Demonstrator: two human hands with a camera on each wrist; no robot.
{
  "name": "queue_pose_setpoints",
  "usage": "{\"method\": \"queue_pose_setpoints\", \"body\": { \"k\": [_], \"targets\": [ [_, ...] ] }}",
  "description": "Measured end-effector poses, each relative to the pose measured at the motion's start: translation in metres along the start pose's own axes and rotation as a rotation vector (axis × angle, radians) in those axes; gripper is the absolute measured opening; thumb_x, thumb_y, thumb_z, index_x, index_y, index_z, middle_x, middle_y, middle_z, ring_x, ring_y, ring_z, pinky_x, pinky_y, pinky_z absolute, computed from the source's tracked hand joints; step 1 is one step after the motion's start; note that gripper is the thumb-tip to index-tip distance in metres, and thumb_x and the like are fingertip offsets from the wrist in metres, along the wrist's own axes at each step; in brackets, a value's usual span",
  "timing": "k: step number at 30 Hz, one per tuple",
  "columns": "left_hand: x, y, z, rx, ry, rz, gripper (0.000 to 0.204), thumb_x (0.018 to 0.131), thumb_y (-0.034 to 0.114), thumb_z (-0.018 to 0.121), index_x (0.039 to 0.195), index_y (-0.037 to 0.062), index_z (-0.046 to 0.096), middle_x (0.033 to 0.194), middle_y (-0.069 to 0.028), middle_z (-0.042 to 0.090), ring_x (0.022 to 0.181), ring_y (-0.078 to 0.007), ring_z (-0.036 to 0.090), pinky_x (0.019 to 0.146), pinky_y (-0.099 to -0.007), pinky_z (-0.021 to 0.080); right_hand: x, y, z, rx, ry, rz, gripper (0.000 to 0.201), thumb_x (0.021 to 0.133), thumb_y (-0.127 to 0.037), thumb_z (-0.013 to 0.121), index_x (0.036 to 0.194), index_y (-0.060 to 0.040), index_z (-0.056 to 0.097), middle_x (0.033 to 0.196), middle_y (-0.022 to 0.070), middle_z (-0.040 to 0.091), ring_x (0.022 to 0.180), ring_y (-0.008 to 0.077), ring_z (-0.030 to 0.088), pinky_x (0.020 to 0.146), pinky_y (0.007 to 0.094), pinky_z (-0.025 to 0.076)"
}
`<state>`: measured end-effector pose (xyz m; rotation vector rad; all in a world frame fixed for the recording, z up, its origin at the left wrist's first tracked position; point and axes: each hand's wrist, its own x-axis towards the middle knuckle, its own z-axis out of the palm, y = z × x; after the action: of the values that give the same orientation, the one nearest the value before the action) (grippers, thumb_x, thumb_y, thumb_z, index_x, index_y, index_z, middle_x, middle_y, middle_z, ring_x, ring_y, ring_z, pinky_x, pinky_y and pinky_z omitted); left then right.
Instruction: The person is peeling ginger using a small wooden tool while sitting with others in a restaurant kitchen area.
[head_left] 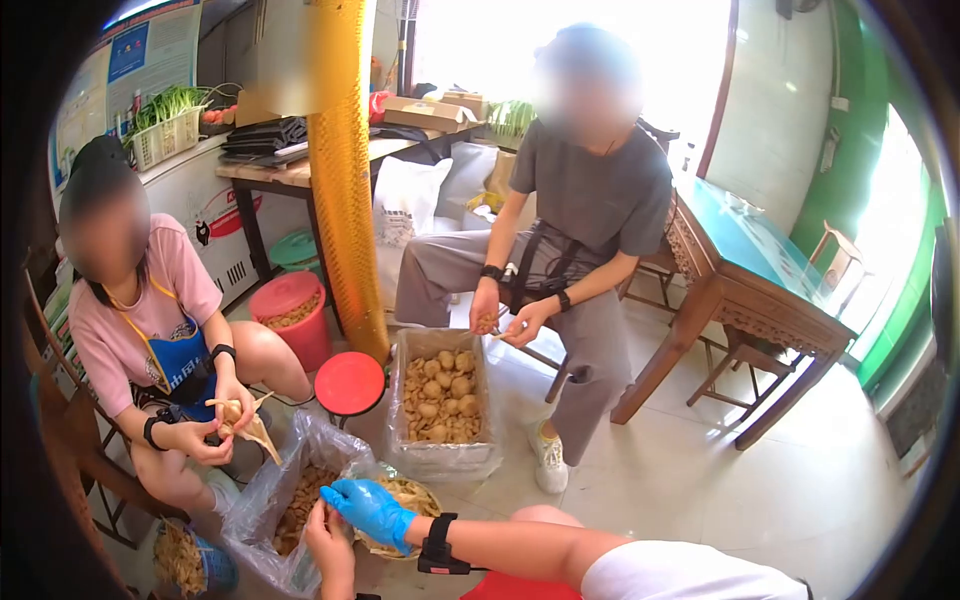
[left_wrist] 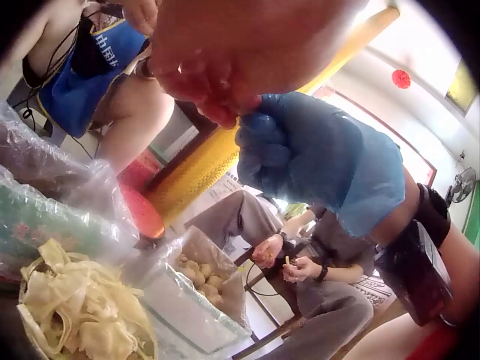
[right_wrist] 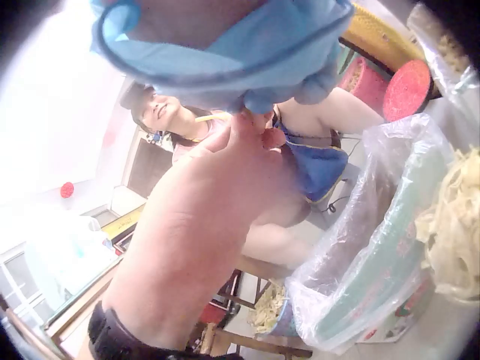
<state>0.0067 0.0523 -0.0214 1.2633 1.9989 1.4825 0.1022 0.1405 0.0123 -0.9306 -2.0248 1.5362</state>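
My bare left hand and my blue-gloved right hand meet fingertip to fingertip above a plastic-lined box of small brown pieces. In the left wrist view the glove has its fingers curled in against the bare left hand. The right wrist view shows the glove above the left hand, with their fingertips touching. Whatever may lie between the fingertips is hidden. Beside the lined box, partly under the glove, stands a round container of pale strips.
Ahead is another lined box holding round tan lumps, with a red stool to its left. One person sits at the left, another across from me, both handling small items. A bucket of scraps stands lower left; a wooden table is right.
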Motion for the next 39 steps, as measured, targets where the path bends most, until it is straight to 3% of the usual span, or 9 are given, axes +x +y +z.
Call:
{"method": "queue_pose_setpoints", "body": {
  "k": [7, 11, 13, 14, 19, 20, 26, 32, 39],
  "targets": [
    [-0.002, -0.003, 0.005, 0.228, 0.153, 0.122, 0.027, 0.085, 0.005, 0.052, 0.109, -0.0069, 0.059, 0.096, -0.0222, 0.064, 0.085, -0.0333, 0.062, 0.075, -0.0395, 0.048, 0.006, 0.023, 0.018, 0.373, -0.034, 0.182, 0.047, 0.096, -0.041, 0.041, 0.077, -0.0014, 0.059, 0.072, 0.0076, 0.06, 0.066, 0.0177, 0.054, 0.066, 0.0326, 0.047],
    [-0.005, 0.002, 0.0, 0.245, 0.159, 0.107, 0.027, 0.082, 0.0, 0.051, 0.106, -0.0053, 0.061, 0.096, -0.0227, 0.063, 0.086, -0.0361, 0.061, 0.076, -0.0411, 0.048, 0.019, 0.052, 0.036, 0.544, -0.117, 0.24, 0.048, 0.094, -0.046, 0.042, 0.078, -0.0045, 0.059, 0.083, 0.0099, 0.06, 0.078, 0.02, 0.054, 0.074, 0.0382, 0.045],
    [-0.004, -0.001, 0.0, 0.207, 0.143, 0.083, 0.025, 0.082, 0.0, 0.05, 0.104, -0.0043, 0.062, 0.094, -0.0218, 0.064, 0.086, -0.0355, 0.062, 0.076, -0.041, 0.048, 0.026, 0.057, 0.046, 0.622, -0.166, 0.56, 0.043, 0.093, -0.048, 0.044, 0.085, -0.0084, 0.059, 0.086, 0.0044, 0.058, 0.081, 0.0146, 0.048, 0.076, 0.0353, 0.041],
    [-0.005, -0.005, -0.003, 0.171, 0.133, 0.057, 0.024, 0.082, 0.0, 0.05, 0.102, -0.0033, 0.063, 0.092, -0.021, 0.064, 0.085, -0.035, 0.062, 0.076, -0.0409, 0.048, -0.002, 0.0, 0.023, 0.604, -0.118, 0.754, 0.044, 0.088, -0.056, 0.046, 0.089, -0.014, 0.059, 0.097, 0.0059, 0.056, 0.091, 0.0157, 0.046, 0.08, 0.0414, 0.038],
    [-0.014, -0.006, -0.008, 0.222, 0.103, 0.056, 0.019, 0.084, 0.006, 0.052, 0.097, 0.0025, 0.065, 0.083, -0.0175, 0.064, 0.076, -0.034, 0.062, 0.067, -0.0411, 0.048, -0.004, 0.02, 0.034, 0.756, -0.182, 0.616, 0.023, 0.091, -0.04, 0.049, 0.075, -0.0232, 0.052, 0.06, -0.0081, 0.037, 0.054, 0.0068, 0.03, 0.048, 0.0245, 0.023],
    [-0.015, -0.004, -0.01, 0.2, 0.123, 0.048, 0.019, 0.084, 0.005, 0.053, 0.098, 0.0026, 0.065, 0.087, -0.0181, 0.064, 0.08, -0.0346, 0.062, 0.07, -0.0414, 0.048, 0.007, 0.049, 0.043, 0.704, -0.203, 0.533, 0.022, 0.092, -0.036, 0.048, 0.076, -0.0214, 0.053, 0.059, -0.0071, 0.038, 0.052, 0.0072, 0.03, 0.048, 0.0249, 0.024],
    [-0.017, -0.001, -0.02, 0.143, 0.172, 0.026, 0.021, 0.088, 0.012, 0.053, 0.104, 0.0002, 0.06, 0.095, -0.0204, 0.063, 0.085, -0.0382, 0.06, 0.073, -0.0424, 0.048, 0.002, -0.007, 0.037, 0.489, -0.084, 0.647, 0.034, 0.091, -0.042, 0.051, 0.07, -0.0157, 0.05, 0.058, -0.0038, 0.038, 0.051, 0.0095, 0.032, 0.048, 0.0264, 0.027],
    [-0.013, 0.008, -0.041, 0.039, 0.144, -0.017, 0.023, 0.088, 0.014, 0.055, 0.105, -0.0004, 0.058, 0.098, -0.0212, 0.061, 0.087, -0.0401, 0.058, 0.073, -0.0429, 0.047, 0.012, -0.002, 0.053, 0.369, -0.036, 0.424, 0.038, 0.089, -0.045, 0.055, 0.085, -0.0085, 0.061, 0.07, -0.0004, 0.049, 0.063, 0.0137, 0.041, 0.058, 0.0295, 0.036],
    [-0.015, 0.001, -0.042, -0.01, 0.1, -0.103, 0.021, 0.087, 0.014, 0.058, 0.1, -0.0026, 0.061, 0.08, -0.0212, 0.063, 0.073, -0.0364, 0.061, 0.063, -0.0402, 0.046, -0.001, 0.005, 0.058, 0.304, 0.039, 0.26, 0.039, 0.091, -0.036, 0.054, 0.079, -0.0006, 0.064, 0.071, 0.0044, 0.057, 0.064, 0.0133, 0.046, 0.058, 0.0315, 0.04]
  ]
}}
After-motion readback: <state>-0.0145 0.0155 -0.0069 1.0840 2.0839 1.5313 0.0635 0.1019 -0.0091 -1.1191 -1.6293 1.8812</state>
